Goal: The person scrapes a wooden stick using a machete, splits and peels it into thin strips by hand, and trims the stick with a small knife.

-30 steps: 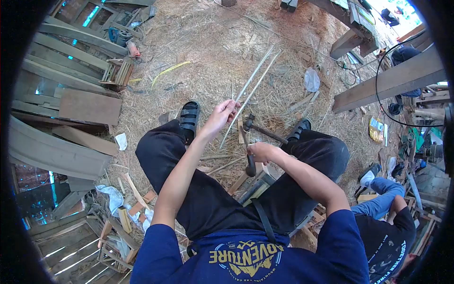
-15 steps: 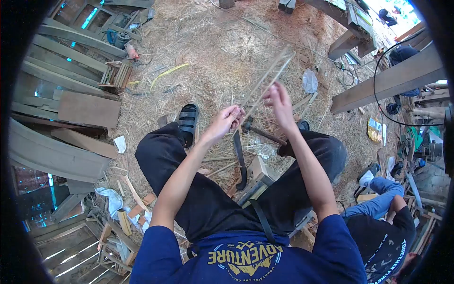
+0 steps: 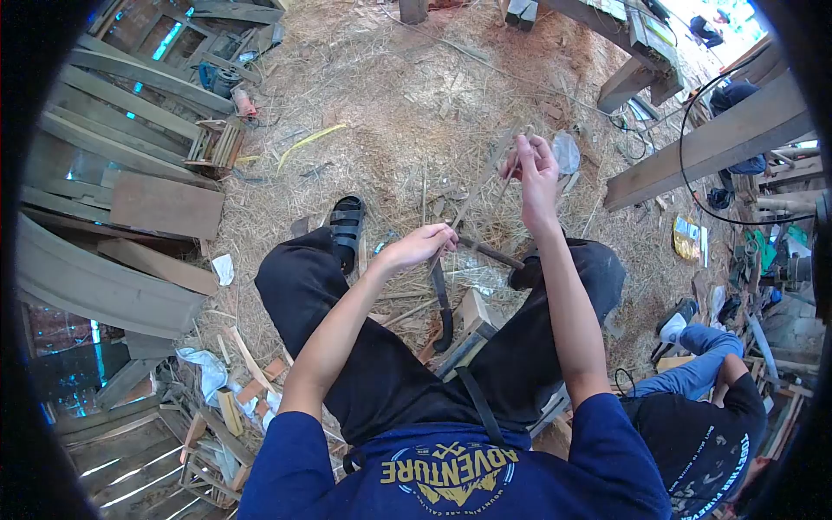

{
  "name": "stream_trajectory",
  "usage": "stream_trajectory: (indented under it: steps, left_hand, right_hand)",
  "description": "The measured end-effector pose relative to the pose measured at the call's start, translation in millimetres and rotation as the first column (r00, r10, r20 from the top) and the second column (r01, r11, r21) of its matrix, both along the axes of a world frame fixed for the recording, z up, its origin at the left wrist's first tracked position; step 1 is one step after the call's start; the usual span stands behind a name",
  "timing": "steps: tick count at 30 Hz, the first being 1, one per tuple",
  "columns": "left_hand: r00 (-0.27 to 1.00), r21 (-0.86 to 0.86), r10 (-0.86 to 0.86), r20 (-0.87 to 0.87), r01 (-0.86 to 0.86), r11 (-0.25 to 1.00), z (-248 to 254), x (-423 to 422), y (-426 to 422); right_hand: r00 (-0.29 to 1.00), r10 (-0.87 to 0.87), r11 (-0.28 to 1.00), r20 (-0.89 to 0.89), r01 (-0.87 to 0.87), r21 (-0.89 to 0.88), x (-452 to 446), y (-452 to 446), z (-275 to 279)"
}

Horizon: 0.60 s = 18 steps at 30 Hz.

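Observation:
A thin pale strip [image 3: 473, 192], which looks like split bamboo or cane, runs between my two hands above the floor. My left hand [image 3: 421, 246] is closed, pinching its lower end between thumb and fingers. Farther up and to the right, my right hand [image 3: 536, 173] has its fingers curled round the upper part, where the strip seems to bend back; the fingers hide the exact grip. Below my hands lies a machete [image 3: 440, 299] with a dark hooked handle. Beside it, a tool with a wooden handle [image 3: 492, 252] reaches toward my right foot.
A wooden block [image 3: 476, 310] stands between my legs. Straw and shavings cover the ground [image 3: 390, 113]. A timber beam [image 3: 711, 143] crosses at right, with a black cable [image 3: 687, 130]. Another person [image 3: 693, 425] sits at lower right. Planks [image 3: 165, 204] lean at left.
My right hand has moved up and slightly right along the strip, its fingers now closed near the bend. My left hand has shifted slightly down and right, still holding the strip.

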<state>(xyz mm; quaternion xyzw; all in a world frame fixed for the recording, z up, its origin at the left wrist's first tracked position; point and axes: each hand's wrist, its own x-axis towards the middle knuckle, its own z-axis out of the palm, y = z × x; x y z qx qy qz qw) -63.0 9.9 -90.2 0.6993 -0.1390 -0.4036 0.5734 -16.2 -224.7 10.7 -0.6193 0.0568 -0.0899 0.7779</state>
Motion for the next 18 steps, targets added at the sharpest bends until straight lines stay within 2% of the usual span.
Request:
stream_trajectory:
  steps: [2, 5, 8, 11, 12, 13, 18]
  left_hand:
    - [0.997, 0.083, -0.050, 0.059, 0.045, 0.996, 12.6, 1.3, -1.7]
    - [0.961, -0.033, 0.174, 0.214, -0.171, 0.985, 41.6, -4.6, -11.4]
    - [0.887, -0.339, 0.416, 0.200, -0.336, 0.879, 50.1, 3.3, -17.4]
    - [0.819, -0.247, 0.482, 0.311, -0.420, 0.873, 99.4, -9.2, -13.3]
    - [0.784, -0.250, 0.514, 0.347, -0.451, 0.857, 97.7, -9.6, -13.0]
    - [0.747, -0.254, 0.544, 0.381, -0.481, 0.839, 94.7, -9.5, -13.8]
    - [0.652, -0.139, 0.526, 0.545, -0.549, 0.824, 85.0, -1.1, -12.1]
  right_hand:
    - [0.998, 0.064, 0.998, -0.002, -0.064, -0.009, -1.9, 5.3, -3.2]
    - [0.985, 0.172, 0.985, -0.034, -0.171, 0.019, -9.8, 22.5, -1.5]
    - [0.957, 0.288, 0.957, -0.031, -0.289, -0.021, -17.0, 36.4, -8.8]
    - [0.910, 0.402, 0.909, -0.101, -0.410, -0.079, -26.7, 46.5, -11.2]
    - [0.905, 0.412, 0.909, -0.102, -0.416, -0.014, -31.2, 52.9, -7.0]
    - [0.901, 0.421, 0.905, -0.101, -0.425, -0.028, -33.3, 54.8, -8.0]
    - [0.915, 0.400, 0.898, -0.052, -0.403, -0.177, -41.3, 63.2, -14.4]
